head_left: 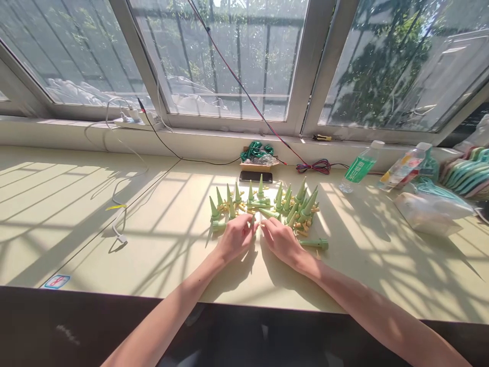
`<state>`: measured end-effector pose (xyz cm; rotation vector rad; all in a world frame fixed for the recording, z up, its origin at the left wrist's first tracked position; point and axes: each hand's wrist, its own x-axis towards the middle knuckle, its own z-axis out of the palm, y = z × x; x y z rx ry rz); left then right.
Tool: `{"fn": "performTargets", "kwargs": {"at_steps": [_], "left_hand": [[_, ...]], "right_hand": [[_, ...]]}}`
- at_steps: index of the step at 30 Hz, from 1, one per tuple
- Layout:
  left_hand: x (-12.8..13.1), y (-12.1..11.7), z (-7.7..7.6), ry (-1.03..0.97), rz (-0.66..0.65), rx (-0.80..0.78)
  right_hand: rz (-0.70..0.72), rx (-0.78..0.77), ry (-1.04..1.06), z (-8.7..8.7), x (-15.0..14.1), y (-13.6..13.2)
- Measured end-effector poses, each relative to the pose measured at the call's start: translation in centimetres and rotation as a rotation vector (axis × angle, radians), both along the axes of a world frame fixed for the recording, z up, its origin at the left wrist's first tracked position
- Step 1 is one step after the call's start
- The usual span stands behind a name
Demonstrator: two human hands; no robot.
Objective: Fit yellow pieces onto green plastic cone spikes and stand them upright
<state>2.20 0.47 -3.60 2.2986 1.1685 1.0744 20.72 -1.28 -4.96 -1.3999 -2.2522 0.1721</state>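
Several green cone-shaped plastic pieces (263, 204) stand upright in a cluster on the pale table (76, 214), mixed with small yellow pegs (305, 229). My left hand (236, 238) and my right hand (280, 239) meet at the cluster's near edge, fingers curled together in a pinch. A green cone (252, 220) rises from between the left fingers. What the right fingers hold is too small to make out. One green piece (315, 243) lies flat to the right of my right hand.
A black phone (255, 176) and a small box of green wire (259, 157) lie behind the cluster. Two plastic bottles (359, 167) lie at the right, beside bags and stacked coloured hangers (464, 173). A power strip (133, 120) and cables sit on the sill.
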Motion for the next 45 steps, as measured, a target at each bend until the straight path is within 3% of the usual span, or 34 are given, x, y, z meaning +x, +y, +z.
{"fn": "performTargets", "kwargs": {"at_steps": [4, 8, 14, 34, 45], "left_hand": [[-0.1, 0.2, -0.3, 0.017, -0.034, 0.046], [-0.2, 0.1, -0.5, 0.011, -0.097, 0.046], [-0.3, 0.1, -0.8, 0.022, -0.154, 0.024], [0.1, -0.1, -0.5, -0.043, -0.202, -0.034], [-0.1, -0.1, -0.8, -0.100, -0.159, -0.008]], "right_hand": [[-0.022, 0.013, -0.069, 1.2, -0.1, 0.4], [-0.039, -0.072, -0.199, 2.9, -0.5, 1.7], [0.091, -0.172, -0.183, 4.4, -1.7, 4.3], [0.134, -0.094, -0.136, 2.2, -2.4, 6.0], [0.055, -0.055, -0.131, 2.7, -1.9, 5.0]]}}
